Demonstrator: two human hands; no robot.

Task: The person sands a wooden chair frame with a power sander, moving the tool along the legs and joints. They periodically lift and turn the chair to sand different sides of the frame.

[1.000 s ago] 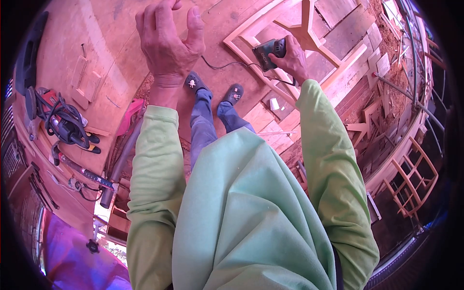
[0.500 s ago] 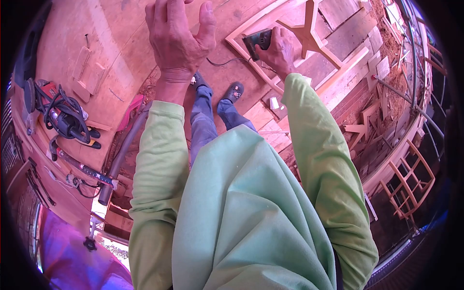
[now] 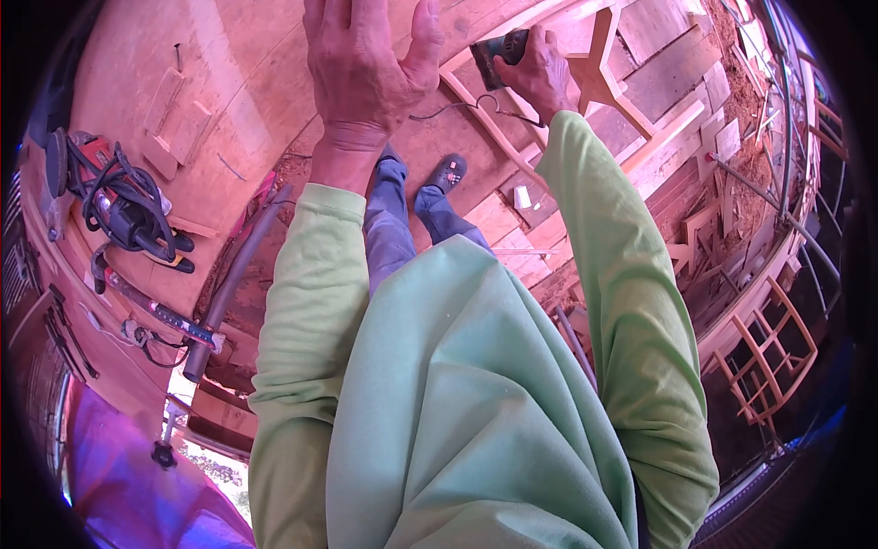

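My right hand (image 3: 541,75) is wrapped around a small dark green power sander (image 3: 498,57), whose flat square pad faces left. The sander overlaps the upper left side of a wooden frame (image 3: 489,123) with a crossed inner piece (image 3: 596,64). From the tool a thin dark cord (image 3: 457,107) loops back below my wrist. My left hand (image 3: 366,69) is stretched out palm down with the thumb apart, its fingertips cut off by the top edge. Nothing shows in it, and wooden boards lie beneath.
At left are a red-and-black power tool (image 3: 128,206) with coiled cord, a hammer (image 3: 151,297) and a dark pipe (image 3: 233,284). Loose wood blocks (image 3: 178,128) lie above them. Scrap wood (image 3: 709,224) and a lattice wooden frame (image 3: 764,352) are at right. A white cup (image 3: 521,197) stands near my foot.
My left hand has shifted right and slightly up in view. The right hand and sander have moved a little up and right along the frame; the cord now loops higher.
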